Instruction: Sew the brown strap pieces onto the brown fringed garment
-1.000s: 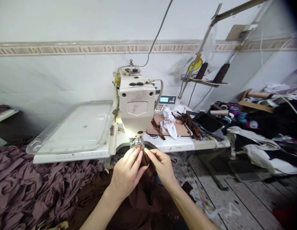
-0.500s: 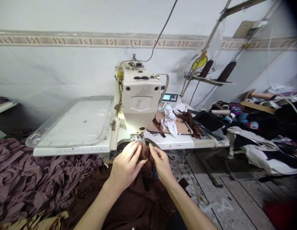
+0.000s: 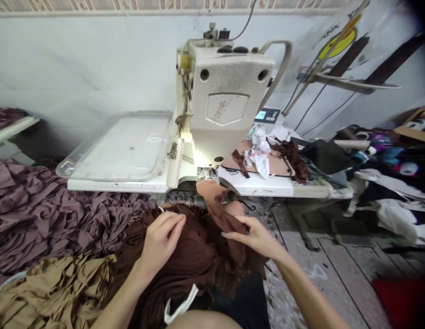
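The right hand's fingers (image 3: 241, 222) and thumb pinch a length of brown cloth (image 3: 217, 205) at about five o'clock in the view; the left hand's fingers curl in to meet the thumb at about seven, and whether they catch a fold I cannot tell. The cloth runs from the right hand up toward twelve, its paler end at the needle area (image 3: 207, 173) of the sewing machine (image 3: 226, 91); whether that end sits beneath the foot cannot be told.

Half a second ago both hands were close together just below the needle; now they are well apart and lower, and the strip between machine and right hand lies exposed. The view has tipped down, so the patterned wall border (image 3: 157, 5) sits at the top edge, and more of the tan heap (image 3: 61, 283) shows at eight.

The left hand (image 3: 160, 240) is raised over the dark brown pile (image 3: 188, 256), its forearm rising from seven. The right hand (image 3: 258, 235) points toward ten, thumb stretched across the cloth, its forearm coming in from five. A white strap (image 3: 181, 304) lies at six.
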### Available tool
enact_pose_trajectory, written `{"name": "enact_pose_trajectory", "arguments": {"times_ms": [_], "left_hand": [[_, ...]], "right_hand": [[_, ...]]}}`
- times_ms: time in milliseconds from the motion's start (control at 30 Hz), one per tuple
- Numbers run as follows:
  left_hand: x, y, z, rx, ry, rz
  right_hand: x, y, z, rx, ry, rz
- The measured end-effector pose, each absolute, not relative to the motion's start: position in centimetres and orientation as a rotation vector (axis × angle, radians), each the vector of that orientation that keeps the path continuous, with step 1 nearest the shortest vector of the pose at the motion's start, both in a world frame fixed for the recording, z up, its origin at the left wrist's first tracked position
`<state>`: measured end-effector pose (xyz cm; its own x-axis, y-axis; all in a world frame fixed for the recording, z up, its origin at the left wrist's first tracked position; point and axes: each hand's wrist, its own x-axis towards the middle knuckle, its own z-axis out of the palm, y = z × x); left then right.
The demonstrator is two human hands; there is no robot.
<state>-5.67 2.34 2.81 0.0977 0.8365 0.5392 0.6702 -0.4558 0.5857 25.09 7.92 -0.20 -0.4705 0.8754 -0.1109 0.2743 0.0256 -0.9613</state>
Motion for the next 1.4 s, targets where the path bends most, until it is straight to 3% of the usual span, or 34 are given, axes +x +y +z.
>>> {"name": "enact_pose_trajectory", "arguments": {"times_ms": [367, 600, 733, 900, 1033, 1233, 1400], "left_hand": [[0.3, 0.7, -1.6, 2.544, 1.303, 0.367], [3.4, 0.3, -3.9, 2.527, 1.328, 0.256], [2.4, 1.0, -3.0, 2.459, 1.248, 0.319], [1.0, 2.5, -0.5, 2.273, 1.087, 0.540], [0.3, 4.2, 1.8, 1.958, 0.994, 0.936], [0.8, 6.1, 3.4, 1.871, 0.971, 1.166], [1.2, 5.3, 1.0, 1.931, 1.002, 1.057]], "right_hand": [[32.5, 8.2, 4.6, -1.378, -1.806, 1.325], [38.4, 8.1, 2.5, -2.103, -2.043, 0.670], [33.1, 5.9, -0.5, -1.599, -2.069, 1.143], [25.4, 5.0, -3.3, -1.026, -1.698, 1.831], [24.2, 6.4, -2.4, -0.862, -1.706, 1.994], [28.4, 9.9, 1.8, -0.970, -1.878, 1.754], [31.0, 10.2, 3.8, -1.325, -2.118, 0.995]]}}
